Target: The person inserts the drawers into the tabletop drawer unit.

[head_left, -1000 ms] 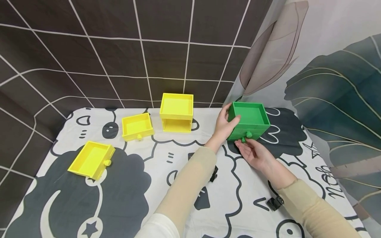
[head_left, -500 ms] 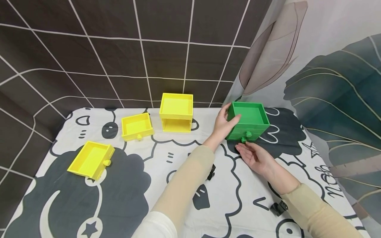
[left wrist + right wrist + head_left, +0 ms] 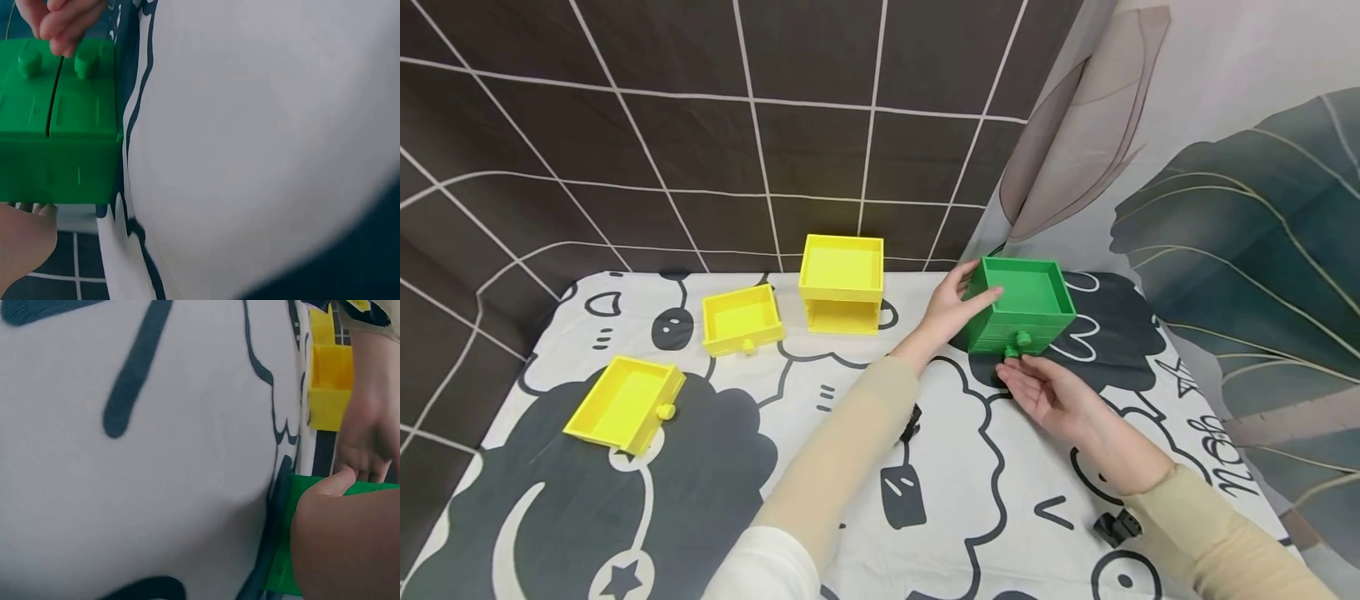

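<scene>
A small green two-drawer cabinet (image 3: 1028, 287) with an open tray top stands at the right on the patterned cloth. Both of its drawers sit pushed in, each with a round knob, as the left wrist view shows. My left hand (image 3: 951, 310) holds the cabinet's left side, the thumb over the top rim and the fingers along the side towards the back. In front of the lower knob (image 3: 86, 62) is my right hand (image 3: 1051, 398), palm turned up and fingers loosely extended. Its fingertips are at that knob; whether they touch it I cannot tell.
To the left stands a yellow cabinet frame (image 3: 842, 283) with an open front. Two yellow drawers, one (image 3: 742, 320) near the frame and another (image 3: 625, 404) further left and nearer, lie on the cloth (image 3: 955, 517). A dark gridded backdrop (image 3: 685, 133) rises behind.
My right hand has drawn back very slightly from the lower knob, its wrist shifting towards the lower right. My left forearm has swung a little left. The cabinet stays in place.
</scene>
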A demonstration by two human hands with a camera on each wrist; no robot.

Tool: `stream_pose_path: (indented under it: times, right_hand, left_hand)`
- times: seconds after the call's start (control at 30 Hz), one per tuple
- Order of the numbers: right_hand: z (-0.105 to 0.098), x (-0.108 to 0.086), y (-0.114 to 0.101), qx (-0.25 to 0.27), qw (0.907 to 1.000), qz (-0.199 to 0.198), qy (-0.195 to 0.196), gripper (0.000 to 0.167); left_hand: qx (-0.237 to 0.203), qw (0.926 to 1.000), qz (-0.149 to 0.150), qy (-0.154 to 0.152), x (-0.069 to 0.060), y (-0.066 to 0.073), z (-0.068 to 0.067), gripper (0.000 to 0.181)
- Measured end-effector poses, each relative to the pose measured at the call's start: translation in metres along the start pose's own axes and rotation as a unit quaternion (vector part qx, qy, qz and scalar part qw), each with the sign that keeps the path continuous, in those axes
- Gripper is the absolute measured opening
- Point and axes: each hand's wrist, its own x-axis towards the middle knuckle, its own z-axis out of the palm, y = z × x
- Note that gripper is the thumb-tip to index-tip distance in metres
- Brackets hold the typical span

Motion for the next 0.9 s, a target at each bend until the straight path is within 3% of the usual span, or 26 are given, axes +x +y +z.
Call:
stream_pose_path:
  times: [0.23, 0.5, 0.9]
  right_hand:
    - [0.010, -0.008, -0.006, -0.016, 0.9998, -0.006, -0.007, 0.040]
    - [0.024, -0.013, -0.013, -0.052, 0.9973, -0.023, -0.047, 0.038]
    - [0.050, -0.016, -0.029, -0.085, 0.9930, -0.027, -0.078, 0.034]
  left_hand:
    - [0.012, 0.9998, 0.003, -0.012, -0.010, 0.002, -0.015, 0.068]
    - [0.009, 0.9994, 0.009, -0.032, -0.028, 0.003, -0.032, 0.065]
    - [0.053, 0.9974, 0.026, -0.042, -0.060, 0.016, -0.071, 0.062]
